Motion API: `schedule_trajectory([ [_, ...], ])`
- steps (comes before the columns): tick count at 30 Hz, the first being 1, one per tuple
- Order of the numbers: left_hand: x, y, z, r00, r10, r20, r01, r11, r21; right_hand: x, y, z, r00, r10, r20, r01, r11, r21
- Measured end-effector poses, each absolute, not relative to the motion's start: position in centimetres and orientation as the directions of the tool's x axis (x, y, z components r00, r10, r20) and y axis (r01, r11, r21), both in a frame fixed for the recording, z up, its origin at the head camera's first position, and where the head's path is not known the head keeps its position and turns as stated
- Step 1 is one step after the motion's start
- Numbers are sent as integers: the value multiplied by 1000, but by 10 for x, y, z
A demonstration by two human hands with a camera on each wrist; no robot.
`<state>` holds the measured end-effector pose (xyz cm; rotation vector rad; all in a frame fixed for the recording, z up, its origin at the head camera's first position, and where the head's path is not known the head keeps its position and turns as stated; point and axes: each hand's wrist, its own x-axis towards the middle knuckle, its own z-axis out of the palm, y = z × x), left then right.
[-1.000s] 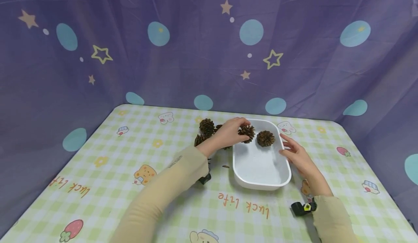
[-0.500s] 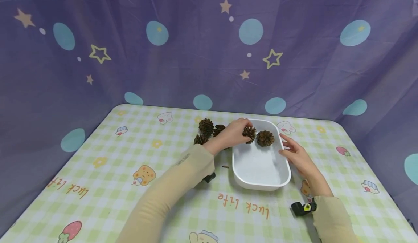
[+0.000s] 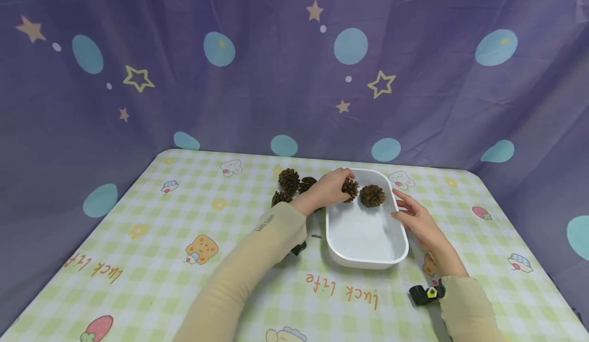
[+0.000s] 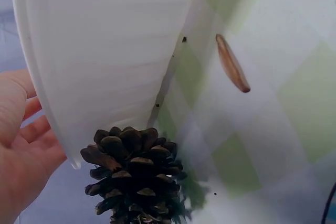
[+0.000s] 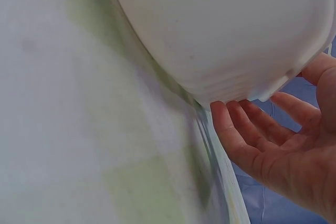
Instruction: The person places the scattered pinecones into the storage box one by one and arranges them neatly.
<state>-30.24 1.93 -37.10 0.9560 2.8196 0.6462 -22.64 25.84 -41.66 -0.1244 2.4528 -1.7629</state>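
Note:
My left hand (image 3: 327, 187) reaches over the left rim of a white rectangular tub (image 3: 363, 240) and holds a brown pine cone (image 3: 351, 189) low inside its far end. A second pine cone (image 3: 372, 196) sits in the tub just right of it. On the tub's right side, my right hand (image 3: 421, 224) grips the rim, with fingertips (image 5: 218, 106) against the outer wall. In the left wrist view the tub wall hides the held cone and part of the left hand (image 4: 26, 145); another pine cone (image 4: 139, 177) stands outside the wall.
Several pine cones lie left of the tub, among them one at the back (image 3: 289, 180) and one nearer (image 3: 281, 198). A small brown scale (image 4: 232, 64) lies on the checked tablecloth (image 3: 184, 291). A purple curtain (image 3: 276, 76) hangs behind.
My left hand has moved slightly right and lower into the tub with its pine cone, now closer to the other cone. The right hand stays at the rim.

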Motion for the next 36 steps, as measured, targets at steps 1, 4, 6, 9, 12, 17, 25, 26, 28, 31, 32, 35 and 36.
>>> schedule_trajectory([
  [1,-303,19,-372,-798,601,46,564,717,410,-226,258,-417,-989,-139,-46,0,315,-949],
  [4,-304,19,-373,-790,611,53,582,720,378,-226,258,-418,-989,-139,-43,-3,312,-950],
  [6,-305,19,-374,-782,621,55,595,716,365,-226,258,-418,-989,-138,-45,0,310,-951],
  [9,-307,21,-376,-777,628,48,603,719,347,-227,259,-419,-989,-139,-44,-2,311,-950],
  [12,-309,23,-380,-778,628,30,601,729,326,-227,260,-420,-989,-144,-40,-6,312,-950],
  [17,-312,23,-385,-778,628,21,608,743,280,-227,259,-419,-989,-139,-45,-2,319,-948],
  [25,-313,22,-387,-783,622,17,604,753,262,-225,257,-417,-988,-144,-52,5,314,-949],
  [26,-313,22,-386,-783,622,13,603,754,262,-225,257,-416,-989,-141,-54,8,311,-950],
  [28,-313,23,-386,-783,622,9,603,755,258,-224,257,-416,-989,-142,-53,6,310,-951],
  [31,-312,22,-385,-784,621,4,600,756,262,-225,258,-416,-988,-144,-51,4,309,-951],
  [32,-311,22,-384,-783,623,7,602,753,265,-225,258,-416,-988,-143,-53,6,312,-950],
  [35,-310,21,-383,-781,625,19,604,746,280,-226,258,-417,-988,-143,-56,7,324,-946],
  [36,-310,21,-383,-780,626,24,605,743,285,-227,258,-418,-988,-142,-57,7,330,-944],
])
